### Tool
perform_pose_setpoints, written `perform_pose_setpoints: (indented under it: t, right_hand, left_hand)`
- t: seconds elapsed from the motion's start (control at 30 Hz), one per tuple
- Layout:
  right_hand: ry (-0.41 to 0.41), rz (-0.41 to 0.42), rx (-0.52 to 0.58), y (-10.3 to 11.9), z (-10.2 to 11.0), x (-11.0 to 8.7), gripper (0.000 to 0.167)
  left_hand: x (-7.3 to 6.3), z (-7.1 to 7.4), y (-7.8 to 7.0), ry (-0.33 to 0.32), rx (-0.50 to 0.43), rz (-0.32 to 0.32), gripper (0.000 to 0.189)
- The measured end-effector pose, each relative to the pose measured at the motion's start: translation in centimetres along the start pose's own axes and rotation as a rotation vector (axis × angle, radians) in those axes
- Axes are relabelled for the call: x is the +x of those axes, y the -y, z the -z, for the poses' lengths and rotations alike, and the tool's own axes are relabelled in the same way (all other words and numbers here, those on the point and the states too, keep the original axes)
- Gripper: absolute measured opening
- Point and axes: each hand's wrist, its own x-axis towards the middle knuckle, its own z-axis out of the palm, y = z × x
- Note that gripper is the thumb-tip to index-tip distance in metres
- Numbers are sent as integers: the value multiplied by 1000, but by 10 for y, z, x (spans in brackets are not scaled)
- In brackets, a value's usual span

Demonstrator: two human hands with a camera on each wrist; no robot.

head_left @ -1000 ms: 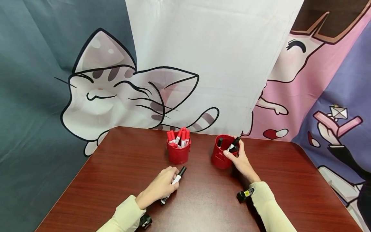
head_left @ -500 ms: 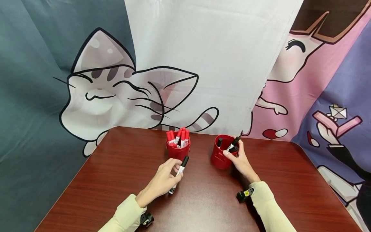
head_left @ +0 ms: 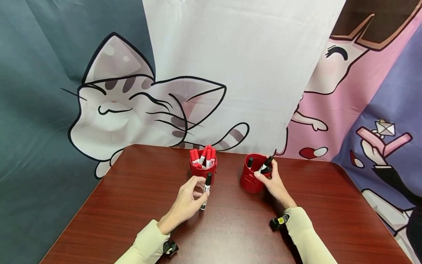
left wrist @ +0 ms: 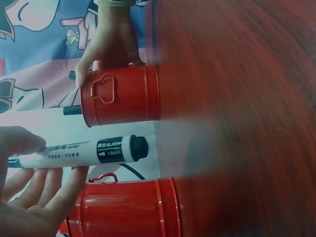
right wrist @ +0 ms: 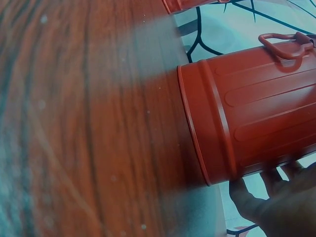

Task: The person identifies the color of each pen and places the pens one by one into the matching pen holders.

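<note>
Between thumb and fingers, my left hand [head_left: 188, 200] pinches a white whiteboard marker [left wrist: 74, 153] with a black cap, held nearly upright above the table. My right hand [head_left: 273, 183] grips the side of a red metal bucket [head_left: 251, 182] at the right, its thumb at the rim. Inside that bucket are a few black-capped markers [head_left: 250, 162]. Just beyond my left hand stands another red bucket [head_left: 215, 172], packed with several red-capped markers [head_left: 208, 156]; my left fingers partly hide its front. In the right wrist view, my right fingers [right wrist: 242, 195] touch the bucket's wall.
Both buckets stand on a brown wood-grain table [head_left: 138, 183], toward its back edge. Behind hangs a cloth backdrop [head_left: 247, 66] printed with a cartoon cat and figures. A black wrist camera [head_left: 170, 248] is strapped at my left cuff.
My left hand has lifted the black-capped marker and moved it forward, turning it more upright. My right hand and both buckets have stayed in place.
</note>
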Motion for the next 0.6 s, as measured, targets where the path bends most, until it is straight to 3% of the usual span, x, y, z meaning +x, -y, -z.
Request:
perform_pose_setpoints:
  t: [0.17,0.4,0.6]
  right_hand:
    - [-6,-3,-4,1,-1,0,75]
    - [1,-37,17,10,-1,-3,75]
    - [17,-44,11,27,-3,-8,77]
  left_hand:
    - [-1,-4,12,-45,-23,-53,32]
    - [1,-1,-13,-43,-52,-111,29]
    - [5,-9,2,-52,-60,-118,31]
